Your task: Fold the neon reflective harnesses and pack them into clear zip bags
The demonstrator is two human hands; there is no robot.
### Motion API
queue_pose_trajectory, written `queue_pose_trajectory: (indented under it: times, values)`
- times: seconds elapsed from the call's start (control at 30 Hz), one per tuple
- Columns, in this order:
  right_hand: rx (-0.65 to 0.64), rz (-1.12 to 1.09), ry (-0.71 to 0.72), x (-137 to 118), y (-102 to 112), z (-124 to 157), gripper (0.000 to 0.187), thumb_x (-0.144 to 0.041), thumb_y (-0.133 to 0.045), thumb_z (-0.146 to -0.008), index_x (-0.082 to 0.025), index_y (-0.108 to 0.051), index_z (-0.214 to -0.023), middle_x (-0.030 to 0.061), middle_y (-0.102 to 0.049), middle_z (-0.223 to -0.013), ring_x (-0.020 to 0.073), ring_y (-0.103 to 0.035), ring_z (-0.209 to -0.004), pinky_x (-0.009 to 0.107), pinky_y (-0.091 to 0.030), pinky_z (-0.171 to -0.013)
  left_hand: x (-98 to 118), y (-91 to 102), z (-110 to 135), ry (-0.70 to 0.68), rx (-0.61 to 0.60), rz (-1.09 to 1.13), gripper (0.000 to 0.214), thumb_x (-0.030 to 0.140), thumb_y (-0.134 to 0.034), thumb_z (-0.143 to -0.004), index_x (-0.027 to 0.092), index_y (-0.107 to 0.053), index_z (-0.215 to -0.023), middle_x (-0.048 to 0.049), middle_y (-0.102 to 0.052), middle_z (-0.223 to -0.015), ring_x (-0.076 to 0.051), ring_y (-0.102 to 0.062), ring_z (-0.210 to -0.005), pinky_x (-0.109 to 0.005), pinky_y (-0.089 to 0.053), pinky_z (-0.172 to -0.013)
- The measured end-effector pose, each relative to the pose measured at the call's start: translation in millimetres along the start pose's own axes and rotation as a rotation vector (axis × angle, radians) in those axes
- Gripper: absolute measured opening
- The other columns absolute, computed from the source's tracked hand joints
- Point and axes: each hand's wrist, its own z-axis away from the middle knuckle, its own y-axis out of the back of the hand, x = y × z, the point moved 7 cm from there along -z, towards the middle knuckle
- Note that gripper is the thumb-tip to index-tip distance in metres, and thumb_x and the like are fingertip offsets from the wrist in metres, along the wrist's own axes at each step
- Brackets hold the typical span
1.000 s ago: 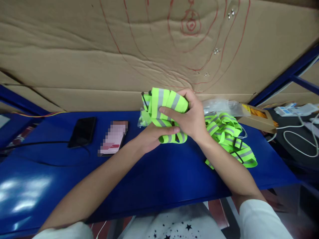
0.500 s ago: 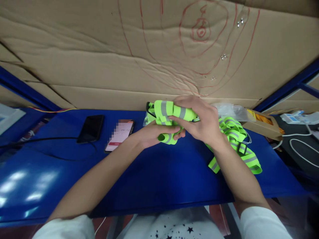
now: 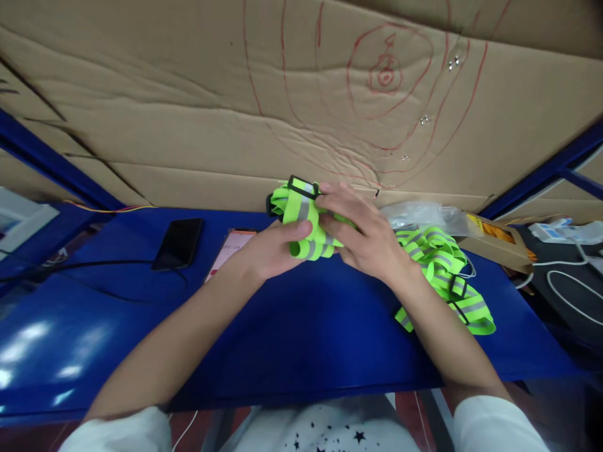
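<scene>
A bundle of neon yellow-green reflective strap with grey stripes is held above the desk between my two hands. A black plastic buckle shows on its top. My left hand grips the bundle from below left, thumb pressed on its front. From the right, my right hand closes its fingers round the other side, hiding part of the strap. To the right of my right wrist lies a loose heap of the same reflective strap with black buckles.
On the blue desk lie a black phone with a cable and a second, lit phone, partly behind my left forearm. A clear plastic bag and a cardboard box sit back right. A cardboard panel stands behind.
The bundle has turned in my hands, so the black buckle now shows on top. My right hand has shifted its grip slightly left. The view has tilted a little.
</scene>
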Motion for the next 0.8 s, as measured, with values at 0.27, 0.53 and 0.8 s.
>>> queue_pose_trajectory:
  times: [0.27, 0.53, 0.8]
  values:
    - [0.104, -0.498, -0.303, 34.5, 4.5, 7.8, 0.019, -0.028, -0.063, -0.099, -0.027, -0.070, -0.117, 0.0038, -0.072, -0.128, 0.0207, -0.066, -0.130, 0.039, -0.055, -0.113, -16.3, -1.1, -11.1, 0.104, -0.204, 0.039, 0.047, 0.014, -0.071, -0.057, 0.018, -0.072, -0.104, -0.0057, -0.080, -0.097, -0.034, -0.076, -0.104, -0.046, -0.061, -0.093]
    - [-0.164, -0.711, -0.580, 62.4, -30.7, 22.7, 0.055, -0.054, -0.083, -0.081, -0.026, -0.071, -0.126, -0.0009, -0.076, -0.117, 0.0212, -0.072, -0.107, 0.030, -0.059, -0.097, -35.7, 5.1, -9.4, 0.203, -0.145, -0.007, 0.053, 0.007, -0.074, -0.055, 0.020, -0.074, -0.106, -0.0039, -0.080, -0.099, -0.026, -0.077, -0.092, -0.034, -0.061, -0.079]
    - [0.265, -0.591, -0.911, 76.0, -60.7, 43.6, 0.047, -0.050, -0.078, -0.083, -0.017, -0.069, -0.115, 0.0028, -0.076, -0.099, 0.0189, -0.069, -0.087, 0.032, -0.056, -0.081, -31.7, 2.4, -10.8, -0.106, 0.201, 0.133, 0.028, 0.019, -0.077, -0.076, 0.024, -0.073, -0.103, -0.0007, -0.077, -0.112, -0.020, -0.069, -0.113, -0.029, -0.055, -0.093]
